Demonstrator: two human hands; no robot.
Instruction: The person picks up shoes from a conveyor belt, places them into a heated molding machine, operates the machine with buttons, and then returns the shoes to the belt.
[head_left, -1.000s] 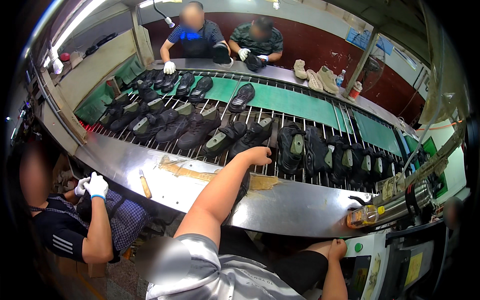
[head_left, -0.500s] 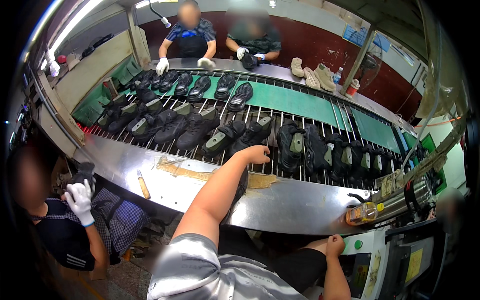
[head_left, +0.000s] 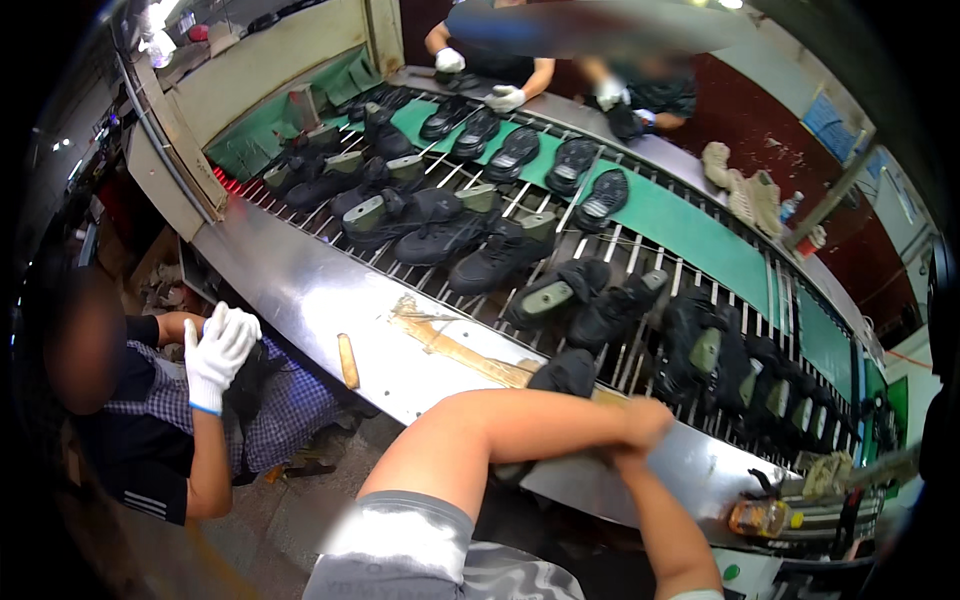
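My left forearm crosses in front of me, and my left hand [head_left: 648, 424] is over the near steel edge, blurred by motion. My right hand [head_left: 622, 458] comes up from below and meets it; its fingers are hidden behind the left one. Whether anything is between them cannot be made out. Just beyond my left forearm, a black shoe [head_left: 565, 372] shows at the conveyor's near edge, partly covered by the arm. Black shoes with greenish lasts in them, such as the nearest shoe [head_left: 612, 308], lie in a row on the roller conveyor [head_left: 440, 178].
A wooden-handled tool [head_left: 347, 361] and brown tape [head_left: 455, 345] are on the steel ledge [head_left: 300, 290]. A bottle [head_left: 758, 518] lies at the right. Shoe soles [head_left: 515, 153] rest on a green belt [head_left: 690, 238]. A gloved person [head_left: 222, 360] sits left; two work across.
The view has turned, shifting the conveyor rightward in the picture. My left hand has drawn back from the shoes, and my right has risen from beside the green-button machine to meet it.
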